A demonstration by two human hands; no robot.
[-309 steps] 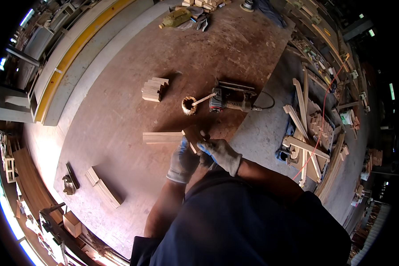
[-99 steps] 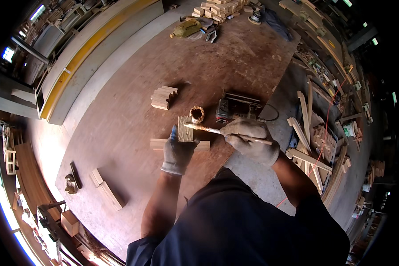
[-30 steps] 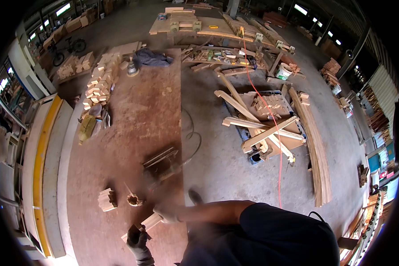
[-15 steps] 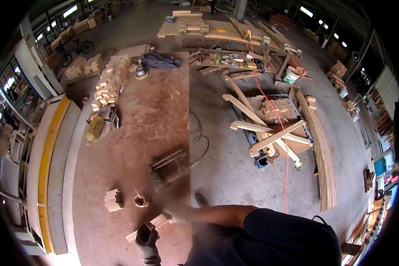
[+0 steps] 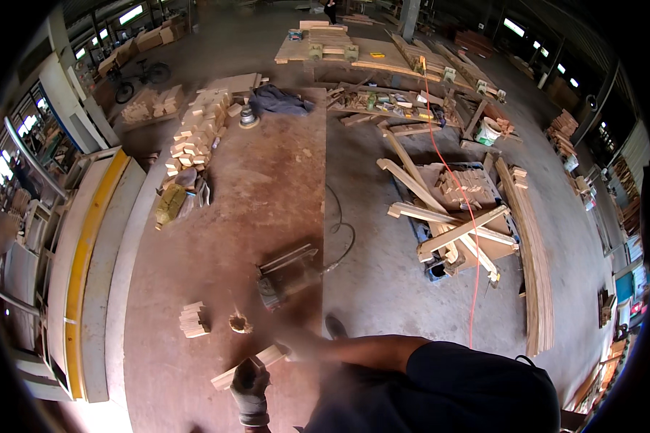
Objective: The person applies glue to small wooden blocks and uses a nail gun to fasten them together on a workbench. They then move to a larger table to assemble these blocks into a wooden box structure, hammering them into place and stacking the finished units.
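My left hand (image 5: pixel 250 388), in a grey glove with a dark palm, is closed around a short pale wooden strip (image 5: pixel 271 354) at the near part of the brown tabletop (image 5: pixel 245 180). My right hand (image 5: pixel 287 342) is smeared by motion near the strip's right end; its fingers cannot be made out. Just beyond the strip sits a small round brown pot (image 5: pixel 240 324) with a thin stick rising from it. Left of that lies a small stack of wooden blocks (image 5: pixel 193 320). A dark power tool with a metal frame (image 5: pixel 287 277) rests near the table's right edge.
Piled wooden blocks (image 5: pixel 193 137), a yellowish bag (image 5: pixel 170 205), a round sander (image 5: pixel 248 117) and dark cloth (image 5: pixel 282 100) occupy the table's far end. Right of it, beams (image 5: pixel 451 216) lie crossed over a pallet. An orange cord (image 5: pixel 458 187) hangs across. Long planks (image 5: pixel 531 267) lie beyond.
The whole scene has shifted slightly rightward in view. My left hand keeps its hold on the wooden strip, and my right hand stays blurred near the strip's right end.
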